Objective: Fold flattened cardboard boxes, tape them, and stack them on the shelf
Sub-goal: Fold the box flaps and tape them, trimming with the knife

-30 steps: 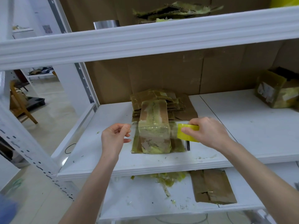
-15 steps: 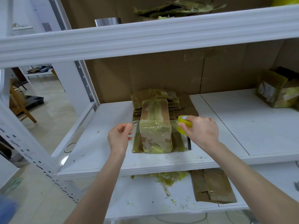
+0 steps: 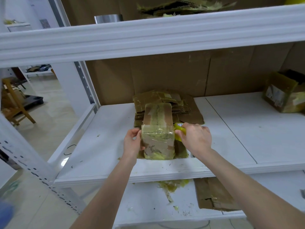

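Your left hand point(image 3: 132, 142) has its fingers curled against the left side of the folded box point(image 3: 157, 133), with the thumb on its front face. Your right hand point(image 3: 194, 138) grips the yellow tape roll point(image 3: 179, 129), fingers wrapped over it, just at the right side of the box.

Half a second ago your left hand was a little apart from the box and pinched the tape end in the air; now it touches the box. The roll has also come closer to the box.

The box stands on the white shelf board point(image 3: 99, 146), near its front edge. Directly behind the box lies one stack of flattened cardboard point(image 3: 165, 103). Far to the right of the box sits one second box point(image 3: 283, 95). Below the box, on the lower board, are tape scraps point(image 3: 171, 185) and one flat cardboard piece point(image 3: 212, 195). Above the box, on the upper board, stands one metal cylinder point(image 3: 108, 18). Far left of the box, on the room floor, is one wooden chair point(image 3: 14, 103).
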